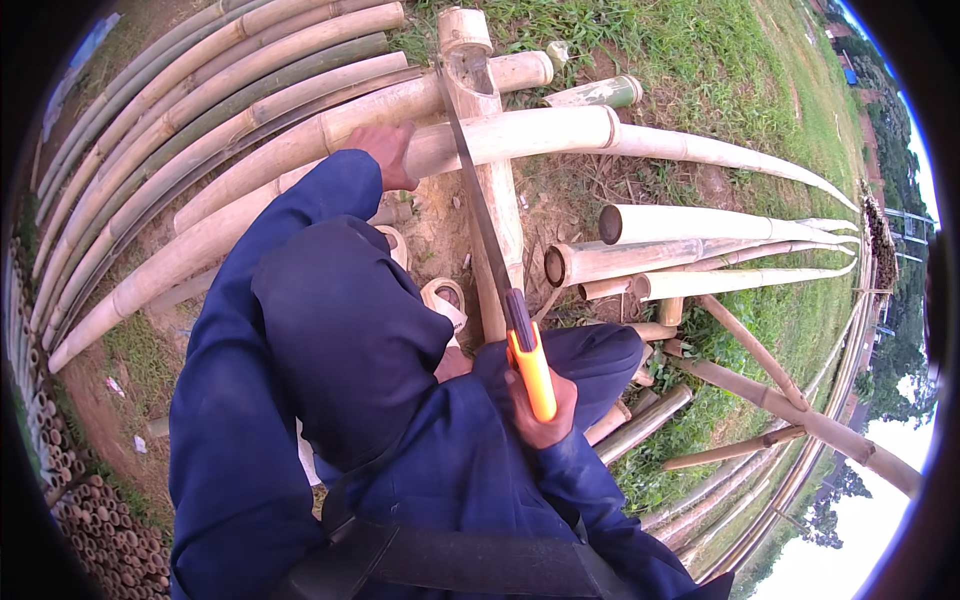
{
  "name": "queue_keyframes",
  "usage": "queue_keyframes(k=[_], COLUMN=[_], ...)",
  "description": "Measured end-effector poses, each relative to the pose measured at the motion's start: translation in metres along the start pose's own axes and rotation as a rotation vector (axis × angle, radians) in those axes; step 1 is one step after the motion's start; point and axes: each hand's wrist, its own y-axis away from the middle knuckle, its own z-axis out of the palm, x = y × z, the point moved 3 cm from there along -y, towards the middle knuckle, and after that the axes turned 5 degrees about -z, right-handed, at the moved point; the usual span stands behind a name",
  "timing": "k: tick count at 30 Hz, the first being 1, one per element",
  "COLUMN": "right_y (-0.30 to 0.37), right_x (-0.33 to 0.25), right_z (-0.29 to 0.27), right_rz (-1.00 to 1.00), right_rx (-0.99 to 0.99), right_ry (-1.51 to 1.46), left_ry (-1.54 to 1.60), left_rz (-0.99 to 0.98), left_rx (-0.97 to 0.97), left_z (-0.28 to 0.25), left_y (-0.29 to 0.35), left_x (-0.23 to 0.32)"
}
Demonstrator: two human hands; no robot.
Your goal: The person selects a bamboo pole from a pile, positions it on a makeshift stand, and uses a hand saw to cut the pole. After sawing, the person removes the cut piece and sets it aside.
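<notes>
Grass (690, 50) is running off-view. Right hand (549, 418) is gripping a handsaw (517, 315), left hand (385, 153) clasping a part-hidden bamboo pole (530, 135).

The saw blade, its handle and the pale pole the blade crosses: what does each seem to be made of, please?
Saw blade: probably steel, dull and dark grey, judging by its long, thin, flat form.
Handle: likely moulded plastic, from its even, bright orange surface; a coating is possible.
Pale pole: almost certainly bamboo, smooth-looking, given its round form and ring-like ridge.
</notes>
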Motion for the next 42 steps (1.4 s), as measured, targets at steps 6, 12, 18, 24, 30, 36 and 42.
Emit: queue_keyframes(k=[6, 12, 18, 24, 30, 36, 42], right_y=[-0.013, -0.078, 0.047, -0.088, 0.027, -0.056, -0.04], right_x=[0.003, 0.006, -0.009, 0.005, 0.009, 0.015, 0.02], right_z=[-0.006, 0.032, -0.025, 0.025, -0.006, 0.02, 0.016], right_rz=[0.02, 0.079, 0.001, 0.055, -0.01, 0.027, 0.06], right_rx=[0.017, 0.015, -0.009, 0.02, 0.033, 0.013, 0.014], right_ry=[-0.011, -0.121, 0.07, -0.071, 0.035, -0.025, -0.105], left_ry=[-0.029, 0.047, 0.014, 0.051, -0.004, -0.023, 0.065], left_rz=[-0.018, 0.047, 0.003, 0.034, -0.006, -0.01, 0.043], left_rx=[0.056, 0.076, 0.045, 0.06, 0.022, 0.054, 0.068], left_z=[0.009, 0.022, -0.001, 0.008, 0.0, 0.007, 0.006], left_y=[-0.002, -0.012, 0.006, -0.012, -0.001, -0.007, -0.011], left_x=[0.008, 0.006, 0.006, 0.007, 0.001, 0.011, 0.003])
